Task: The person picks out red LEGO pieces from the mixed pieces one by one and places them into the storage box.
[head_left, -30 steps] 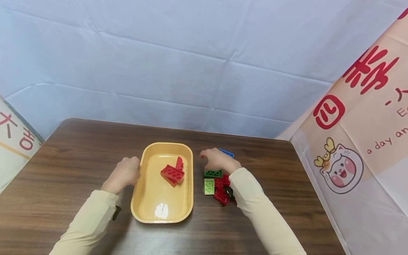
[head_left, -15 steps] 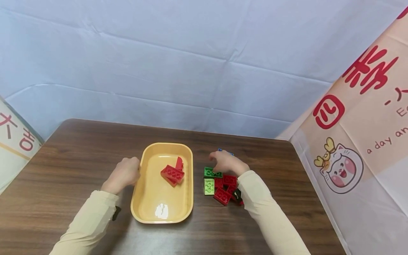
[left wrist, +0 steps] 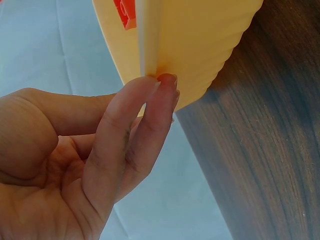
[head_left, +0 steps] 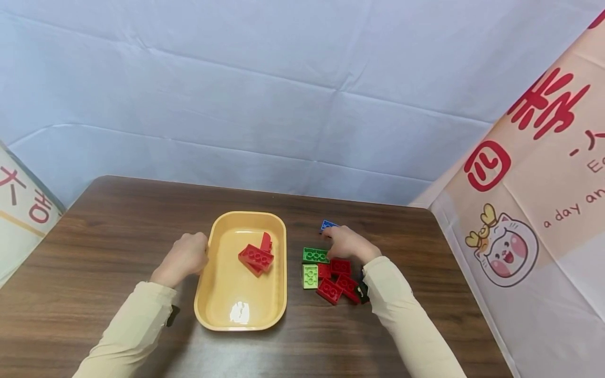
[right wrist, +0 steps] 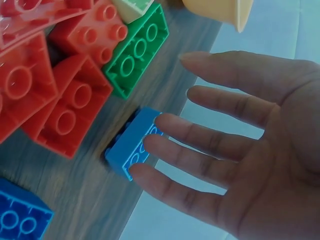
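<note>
My left hand point(head_left: 183, 258) grips the left rim of a yellow tray point(head_left: 203, 299); in the left wrist view its bent fingers point(left wrist: 161, 100) meet at the tray's edge. Inside the tray lie several red bricks point(head_left: 257, 256). My right hand point(head_left: 348, 244) hovers over a pile of toy bricks right of the tray, fingers spread. In the right wrist view its straight fingertips are nearest a blue brick point(right wrist: 131, 142), and whether they touch it I cannot tell. Beside it lie a green brick point(head_left: 315, 255), a light green brick point(head_left: 310, 276) and several red bricks point(head_left: 330, 291).
Another blue brick point(right wrist: 20, 215) shows at the lower left of the right wrist view. A black piece point(head_left: 363, 293) lies partly under the right sleeve. The brown wooden table point(head_left: 142, 210) ends at a pale cloth point(head_left: 236, 105) behind it.
My right hand has shifted to the right and slightly down, uncovering the blue brick's left end and more red bricks. The left hand and tray have stayed in place.
</note>
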The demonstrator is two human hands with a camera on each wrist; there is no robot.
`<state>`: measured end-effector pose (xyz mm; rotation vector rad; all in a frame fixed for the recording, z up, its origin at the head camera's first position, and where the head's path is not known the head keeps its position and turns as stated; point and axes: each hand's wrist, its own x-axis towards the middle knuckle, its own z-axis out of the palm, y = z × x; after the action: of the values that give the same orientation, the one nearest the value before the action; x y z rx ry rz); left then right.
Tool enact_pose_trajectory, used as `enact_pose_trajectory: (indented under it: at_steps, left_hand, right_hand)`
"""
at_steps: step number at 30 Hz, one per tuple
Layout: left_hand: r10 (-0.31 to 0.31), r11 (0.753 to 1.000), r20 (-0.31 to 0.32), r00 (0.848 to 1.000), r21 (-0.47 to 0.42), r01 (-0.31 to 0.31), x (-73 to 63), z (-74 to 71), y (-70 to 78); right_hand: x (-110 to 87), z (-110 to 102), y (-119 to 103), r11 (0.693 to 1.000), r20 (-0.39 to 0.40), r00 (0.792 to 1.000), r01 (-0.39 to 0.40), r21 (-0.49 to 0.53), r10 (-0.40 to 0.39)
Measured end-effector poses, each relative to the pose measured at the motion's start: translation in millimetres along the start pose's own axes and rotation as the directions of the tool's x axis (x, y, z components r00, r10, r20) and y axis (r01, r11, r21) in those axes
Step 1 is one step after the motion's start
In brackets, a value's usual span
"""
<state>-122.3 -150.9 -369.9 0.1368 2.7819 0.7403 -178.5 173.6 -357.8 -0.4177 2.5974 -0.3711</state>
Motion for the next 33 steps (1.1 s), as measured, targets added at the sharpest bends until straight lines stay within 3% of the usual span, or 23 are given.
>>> enact_pose_trajectory:
  at_steps: [18, 33]
  left_hand:
    - [-0.002, 1.000, -0.005, 1.000, 0.007, 0.002, 0.8, 0.7, -0.2]
    - [-0.005, 1.000, 0.000, 1.000, -0.002, 0.005, 0.8, 1.0, -0.3]
  right_hand:
    - [-4.8, 18, 21, 1.000, 0.013, 1.000, -0.008, 0.015, 0.008]
    - [-2.2, 33, 31, 0.998, 0.020, 0.998, -0.059, 0.033, 0.059]
